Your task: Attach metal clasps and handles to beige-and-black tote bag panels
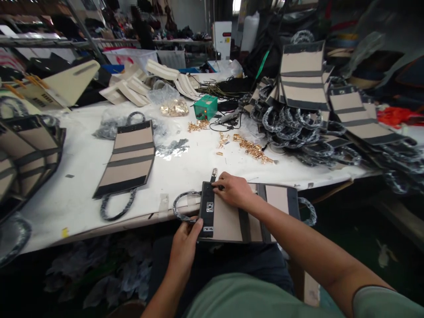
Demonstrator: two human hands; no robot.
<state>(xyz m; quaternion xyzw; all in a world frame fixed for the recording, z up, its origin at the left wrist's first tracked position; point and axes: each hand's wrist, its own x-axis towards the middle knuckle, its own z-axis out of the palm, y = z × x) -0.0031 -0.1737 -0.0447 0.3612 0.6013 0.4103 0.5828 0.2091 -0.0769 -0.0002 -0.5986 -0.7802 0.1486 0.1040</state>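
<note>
A beige bag panel with dark bands [232, 218] lies at the table's near edge, partly over my lap. My left hand [185, 245] grips its lower left corner, thumb on the black end band by a metal clasp plate [209, 206]. My right hand [233, 190] rests on the panel's top edge, fingers pinched at a small strap with a metal tab [214, 173]. A wrapped loop handle [182, 207] sticks out to the left of the panel.
Another striped panel [127, 159] lies on the white table [82, 176] to the left. Gold hardware pieces [253, 150] are scattered ahead, beside a green box [205, 107] and a corded tool [227, 117]. Stacked panels [303, 75] pile up at right. A person [141, 26] stands far back.
</note>
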